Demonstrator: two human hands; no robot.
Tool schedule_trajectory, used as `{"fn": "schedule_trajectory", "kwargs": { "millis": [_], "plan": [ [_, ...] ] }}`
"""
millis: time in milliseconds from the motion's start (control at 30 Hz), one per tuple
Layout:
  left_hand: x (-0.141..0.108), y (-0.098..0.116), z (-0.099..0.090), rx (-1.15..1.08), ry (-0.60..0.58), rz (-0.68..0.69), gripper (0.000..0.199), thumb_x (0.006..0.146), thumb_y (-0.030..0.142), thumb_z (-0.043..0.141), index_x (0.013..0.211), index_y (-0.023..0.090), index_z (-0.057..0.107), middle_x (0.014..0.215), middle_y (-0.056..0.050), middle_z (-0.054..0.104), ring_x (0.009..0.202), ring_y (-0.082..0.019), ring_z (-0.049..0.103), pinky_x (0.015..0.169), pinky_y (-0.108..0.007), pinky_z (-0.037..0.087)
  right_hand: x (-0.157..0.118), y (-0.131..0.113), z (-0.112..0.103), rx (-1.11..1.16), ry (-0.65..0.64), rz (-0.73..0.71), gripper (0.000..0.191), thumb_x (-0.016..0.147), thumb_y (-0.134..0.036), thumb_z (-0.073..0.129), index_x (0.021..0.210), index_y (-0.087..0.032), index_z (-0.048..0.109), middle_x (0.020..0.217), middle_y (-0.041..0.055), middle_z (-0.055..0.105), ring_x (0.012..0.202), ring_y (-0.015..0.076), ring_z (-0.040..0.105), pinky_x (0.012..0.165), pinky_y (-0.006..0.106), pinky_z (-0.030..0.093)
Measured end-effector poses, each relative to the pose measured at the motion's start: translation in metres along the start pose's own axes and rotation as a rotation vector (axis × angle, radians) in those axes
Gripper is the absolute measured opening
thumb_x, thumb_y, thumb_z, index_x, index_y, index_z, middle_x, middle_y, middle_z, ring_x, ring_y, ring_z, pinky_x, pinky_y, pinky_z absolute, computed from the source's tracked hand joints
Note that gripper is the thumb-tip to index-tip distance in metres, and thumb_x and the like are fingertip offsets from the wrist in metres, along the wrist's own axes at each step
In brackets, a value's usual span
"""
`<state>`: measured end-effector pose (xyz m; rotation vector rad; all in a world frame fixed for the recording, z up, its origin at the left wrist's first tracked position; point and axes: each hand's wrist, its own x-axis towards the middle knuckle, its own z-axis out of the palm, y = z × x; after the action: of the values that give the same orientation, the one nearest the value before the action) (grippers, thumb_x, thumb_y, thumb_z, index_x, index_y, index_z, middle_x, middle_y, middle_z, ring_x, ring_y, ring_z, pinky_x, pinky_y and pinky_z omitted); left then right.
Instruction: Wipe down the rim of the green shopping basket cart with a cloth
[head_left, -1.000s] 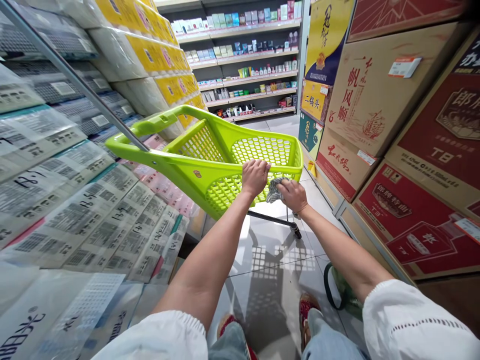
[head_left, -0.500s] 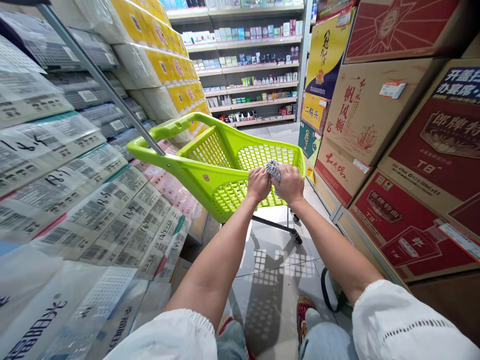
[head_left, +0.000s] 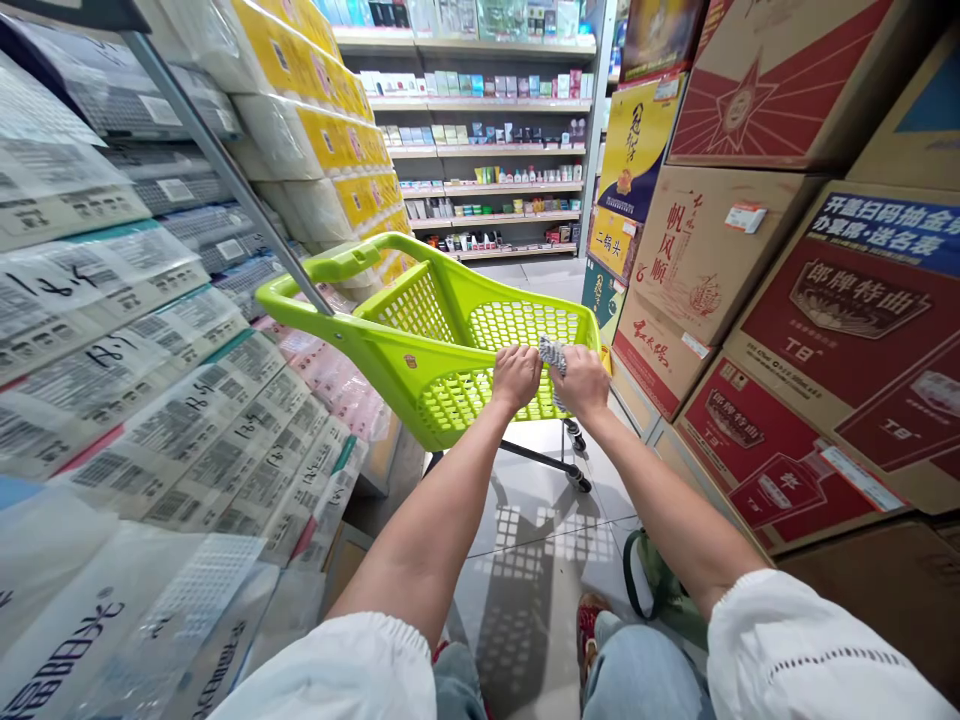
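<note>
A lime-green plastic shopping cart [head_left: 420,350] stands tilted in the aisle ahead of me, its metal handle bar [head_left: 225,180] running up to the left. My left hand [head_left: 516,377] grips the basket's near rim. Right beside it, my right hand [head_left: 581,382] is closed on a small grey-and-white checked cloth [head_left: 552,352] held against the same rim. The cart's wheels [head_left: 576,478] rest on the glossy tiled floor.
Stacked packs of tissue paper [head_left: 150,400] wall the left side. Brown and red cardboard cartons [head_left: 787,330] are piled on the right. Stocked shelves [head_left: 487,150] close the aisle's far end. A green bag strap [head_left: 645,585] hangs by my right leg.
My right hand lifted the cloth from the basket's lower side up to the rim beside my left hand. The view tilted up and moved slightly forward.
</note>
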<state>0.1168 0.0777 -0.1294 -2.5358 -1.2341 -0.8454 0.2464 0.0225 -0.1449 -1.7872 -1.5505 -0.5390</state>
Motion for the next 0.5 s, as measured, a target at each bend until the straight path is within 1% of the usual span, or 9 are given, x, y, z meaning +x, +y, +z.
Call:
{"fn": "schedule_trajectory", "kwargs": {
  "millis": [67, 133, 233, 367, 433, 500],
  "plan": [
    [-0.001, -0.001, -0.001, 0.003, -0.011, -0.007, 0.029, 0.094, 0.033, 0.033, 0.087, 0.023, 0.06, 0.094, -0.009, 0.066, 0.097, -0.024, 0.055, 0.091, -0.039, 0.034, 0.002, -0.012, 0.001, 0.003, -0.032, -0.031, 0.03, 0.087, -0.038, 0.048, 0.107, -0.019, 0.06, 0.104, 0.0115, 0.062, 0.093, 0.0257, 0.05, 0.069, 0.034, 0.039],
    [-0.001, -0.003, -0.002, 0.005, -0.018, -0.001, 0.029, 0.094, 0.032, 0.033, 0.086, 0.023, 0.06, 0.095, -0.009, 0.066, 0.097, -0.024, 0.055, 0.091, -0.039, 0.034, 0.002, -0.01, 0.0, -0.003, -0.072, -0.067, 0.031, 0.086, -0.037, 0.049, 0.109, -0.019, 0.059, 0.107, 0.011, 0.061, 0.095, 0.0256, 0.049, 0.071, 0.033, 0.039],
    [-0.001, -0.004, -0.004, -0.004, -0.023, 0.022, 0.033, 0.096, 0.035, 0.03, 0.086, 0.024, 0.06, 0.093, -0.007, 0.066, 0.097, -0.023, 0.055, 0.09, -0.038, 0.035, 0.002, 0.013, -0.004, -0.002, -0.098, -0.116, 0.031, 0.085, -0.037, 0.051, 0.109, -0.02, 0.061, 0.107, 0.0094, 0.063, 0.095, 0.0237, 0.051, 0.072, 0.031, 0.039],
    [-0.002, -0.003, -0.005, -0.028, -0.019, 0.031, 0.038, 0.097, 0.037, 0.026, 0.085, 0.024, 0.06, 0.093, -0.006, 0.066, 0.095, -0.022, 0.055, 0.09, -0.038, 0.034, -0.004, 0.049, -0.013, 0.02, -0.082, -0.056, 0.03, 0.086, -0.039, 0.049, 0.106, -0.02, 0.062, 0.101, 0.0079, 0.064, 0.091, 0.0215, 0.053, 0.072, 0.029, 0.037],
    [-0.002, -0.001, -0.006, -0.033, -0.02, 0.033, 0.039, 0.097, 0.037, 0.025, 0.084, 0.024, 0.059, 0.092, -0.006, 0.066, 0.095, -0.022, 0.055, 0.09, -0.038, 0.034, -0.008, 0.057, -0.016, 0.031, -0.093, -0.028, 0.028, 0.087, -0.038, 0.049, 0.102, -0.02, 0.063, 0.099, 0.0069, 0.065, 0.089, 0.0209, 0.053, 0.071, 0.029, 0.036],
    [-0.003, -0.001, -0.007, -0.036, -0.019, 0.036, 0.039, 0.097, 0.037, 0.025, 0.083, 0.024, 0.059, 0.091, -0.006, 0.066, 0.096, -0.022, 0.055, 0.089, -0.038, 0.034, -0.012, 0.057, -0.019, 0.026, -0.103, -0.011, 0.026, 0.086, -0.039, 0.049, 0.097, -0.02, 0.063, 0.095, 0.0066, 0.065, 0.086, 0.0208, 0.054, 0.07, 0.029, 0.035]
  ]
}}
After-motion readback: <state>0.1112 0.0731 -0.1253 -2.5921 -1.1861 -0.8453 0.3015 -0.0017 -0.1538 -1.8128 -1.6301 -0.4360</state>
